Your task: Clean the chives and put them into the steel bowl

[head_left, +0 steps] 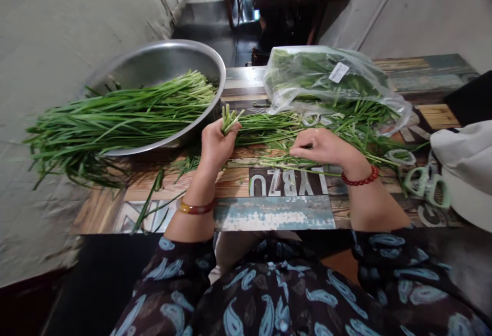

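My left hand [218,144] is closed around a small bunch of garlic chives [230,116], their pale cut ends poking up above the fist. To its right, my right hand [322,145] is curled with thumb and fingertips together; whatever it pinches, if anything, is hidden. Beneath and behind it, loose garlic chives [277,126] are strewn across the tabletop. A wide steel basin [146,57] stands left of my left hand. Across it lies a large heap of garlic chives [134,113], leaves drooping over the rim and pale ends to the right.
A clear plastic bag [326,69] with more greens lies behind my right hand. Pale green-handled scissors [426,187] and a white cap [467,167] are at the right. Leaf scraps [154,197] lie on the patchwork table [277,213]. A wall [57,34] borders the left side.
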{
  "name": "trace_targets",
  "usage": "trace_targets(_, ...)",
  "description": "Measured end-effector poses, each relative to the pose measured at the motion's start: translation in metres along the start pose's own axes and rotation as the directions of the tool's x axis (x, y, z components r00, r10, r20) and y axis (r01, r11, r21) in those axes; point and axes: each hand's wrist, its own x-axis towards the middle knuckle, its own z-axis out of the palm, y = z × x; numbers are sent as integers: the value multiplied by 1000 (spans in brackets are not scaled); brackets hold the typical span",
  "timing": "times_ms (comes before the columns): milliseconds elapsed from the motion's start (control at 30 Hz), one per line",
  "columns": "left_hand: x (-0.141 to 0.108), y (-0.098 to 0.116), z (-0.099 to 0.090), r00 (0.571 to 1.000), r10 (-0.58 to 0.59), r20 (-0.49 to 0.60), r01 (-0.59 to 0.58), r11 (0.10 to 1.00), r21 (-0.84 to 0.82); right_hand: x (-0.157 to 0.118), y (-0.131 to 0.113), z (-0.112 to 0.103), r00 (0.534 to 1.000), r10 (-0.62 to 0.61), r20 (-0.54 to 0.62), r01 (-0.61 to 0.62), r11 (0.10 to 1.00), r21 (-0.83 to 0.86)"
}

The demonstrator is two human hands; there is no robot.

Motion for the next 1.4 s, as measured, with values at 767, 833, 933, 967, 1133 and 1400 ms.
trace_targets(767, -2, 0, -18, 997, 72, -40, -62, 974, 216, 5, -15, 22, 954, -229, 195, 251, 964, -94)
trace_targets(833, -2, 2, -15, 997, 70, -11, -67, 978, 197, 5, -17, 22, 954, -228, 197, 254, 960, -118)
trace_targets(933, -2, 5, -9, 995, 70, 68, -80, 984, 161, 6, -18, 23, 955, -233, 184, 259, 957, -131)
trace_targets(967, -3, 7, -7, 992, 68, 108, -83, 987, 140, 6, -19, 23, 957, -232, 174, 256, 958, -131)
trace_targets(1133, -13, 13, 9, 884, 117, 453, -95, 993, -70, 8, -22, 26, 977, -210, 49, 215, 964, -157)
trace_targets(1400, -21, 24, 21, 777, 155, 610, -47, 981, -188, 13, -30, 36, 976, -153, -152, 123, 974, -192)
